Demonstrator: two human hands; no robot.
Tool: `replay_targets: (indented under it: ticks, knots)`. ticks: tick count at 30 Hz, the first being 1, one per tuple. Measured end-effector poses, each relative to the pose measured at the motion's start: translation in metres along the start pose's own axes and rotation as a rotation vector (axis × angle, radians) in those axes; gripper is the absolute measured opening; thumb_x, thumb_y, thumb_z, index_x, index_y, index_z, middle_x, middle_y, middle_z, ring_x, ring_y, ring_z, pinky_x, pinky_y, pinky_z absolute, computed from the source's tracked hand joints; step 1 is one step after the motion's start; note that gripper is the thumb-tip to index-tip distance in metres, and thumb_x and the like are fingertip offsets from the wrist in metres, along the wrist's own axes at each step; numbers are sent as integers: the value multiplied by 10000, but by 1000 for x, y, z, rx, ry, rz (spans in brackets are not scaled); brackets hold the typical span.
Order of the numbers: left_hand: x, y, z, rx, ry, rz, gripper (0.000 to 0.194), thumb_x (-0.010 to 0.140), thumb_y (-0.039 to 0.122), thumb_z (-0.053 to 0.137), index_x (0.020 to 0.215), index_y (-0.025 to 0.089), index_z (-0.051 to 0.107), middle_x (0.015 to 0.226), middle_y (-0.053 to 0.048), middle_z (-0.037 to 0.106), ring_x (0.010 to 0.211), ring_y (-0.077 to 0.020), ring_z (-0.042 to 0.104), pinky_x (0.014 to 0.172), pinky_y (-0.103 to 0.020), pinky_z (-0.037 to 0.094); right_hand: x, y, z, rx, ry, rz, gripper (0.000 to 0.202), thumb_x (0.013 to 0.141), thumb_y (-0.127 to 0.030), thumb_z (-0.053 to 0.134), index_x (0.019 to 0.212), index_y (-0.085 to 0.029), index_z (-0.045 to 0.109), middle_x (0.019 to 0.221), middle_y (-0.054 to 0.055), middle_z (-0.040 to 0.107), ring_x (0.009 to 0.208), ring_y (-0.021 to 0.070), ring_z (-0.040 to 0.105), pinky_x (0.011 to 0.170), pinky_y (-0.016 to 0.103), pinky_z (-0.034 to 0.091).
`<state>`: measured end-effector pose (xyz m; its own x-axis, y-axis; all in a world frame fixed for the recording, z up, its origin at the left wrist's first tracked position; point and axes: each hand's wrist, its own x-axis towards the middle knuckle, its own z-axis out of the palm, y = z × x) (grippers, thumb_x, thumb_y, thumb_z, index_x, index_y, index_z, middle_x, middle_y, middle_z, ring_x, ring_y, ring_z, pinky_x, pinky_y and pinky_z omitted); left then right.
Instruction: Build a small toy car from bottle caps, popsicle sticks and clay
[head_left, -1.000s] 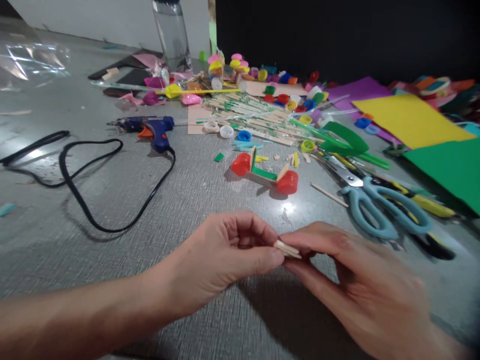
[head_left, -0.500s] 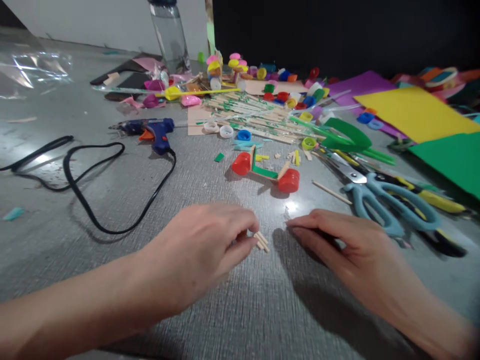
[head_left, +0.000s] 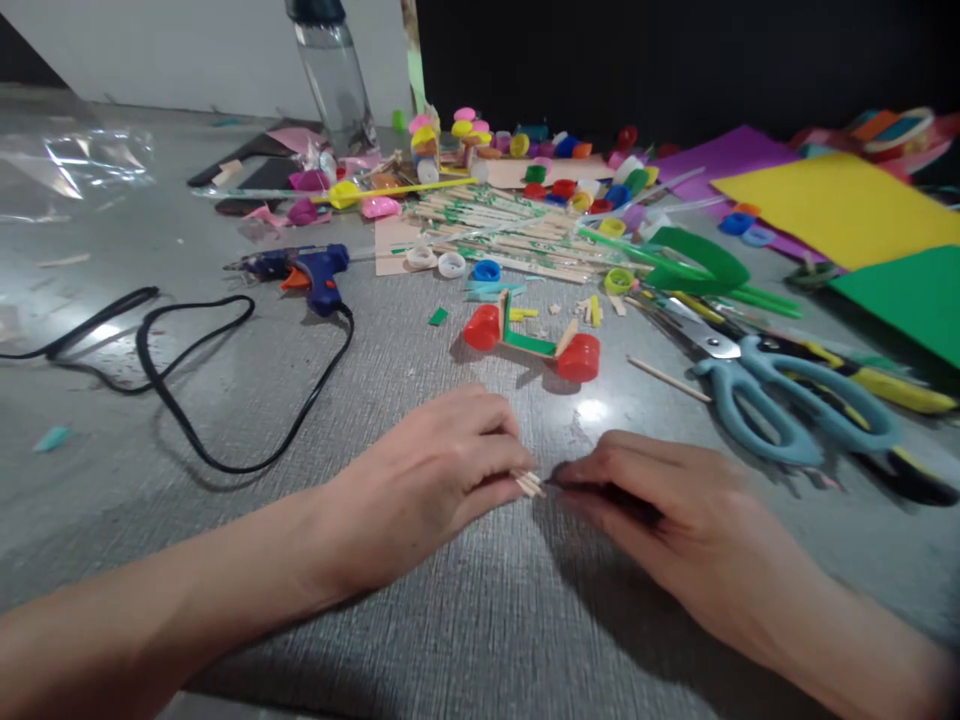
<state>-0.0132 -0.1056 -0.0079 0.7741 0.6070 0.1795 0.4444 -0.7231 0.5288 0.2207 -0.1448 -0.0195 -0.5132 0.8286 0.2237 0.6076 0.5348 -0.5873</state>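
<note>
Several short wooden sticks (head_left: 530, 484) lie side by side near the middle of the table, pinched between the thumb and fingers of my left hand (head_left: 442, 480). Just to their right is my right hand (head_left: 660, 510), its thumb and fingertips pressed together close to the sticks' ends. Whether anything sits between those right fingertips is hidden. Beyond both hands stands a small model (head_left: 529, 342) with red bottle caps at each end and a green-topped wooden strip joining them.
A blue glue gun (head_left: 322, 275) with a looped black cord (head_left: 161, 385) lies at left. Blue-handled scissors (head_left: 780, 400) and a single stick (head_left: 667, 379) are at right. Farther back are wooden sticks (head_left: 510, 235), coloured sheets (head_left: 832, 210) and a bottle (head_left: 334, 80).
My left fingers have closed around the short sticks. My right hand has moved slightly left, toward the sticks' ends. The view has shifted a little.
</note>
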Motion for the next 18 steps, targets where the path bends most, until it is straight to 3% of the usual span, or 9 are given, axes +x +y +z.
replay_targets:
  ticks: [10, 18]
  knots:
    - [-1, 3, 1, -1, 41, -126, 89, 913, 221, 689, 951, 142, 703, 953, -38, 653, 935, -184, 598, 834, -307, 453, 2, -2, 9, -85, -3, -58, 52, 974, -188, 623, 953, -186, 671, 815, -2, 638, 707, 160, 589, 616, 288, 403]
    - [-3, 6, -3, -68, -10, -228, 51, 919, 200, 671, 929, 156, 696, 894, -21, 654, 870, -166, 605, 795, -297, 449, 3, -7, 10, -150, 2, -64, 86, 979, -217, 620, 935, -164, 672, 799, 8, 617, 696, 173, 572, 612, 306, 391]
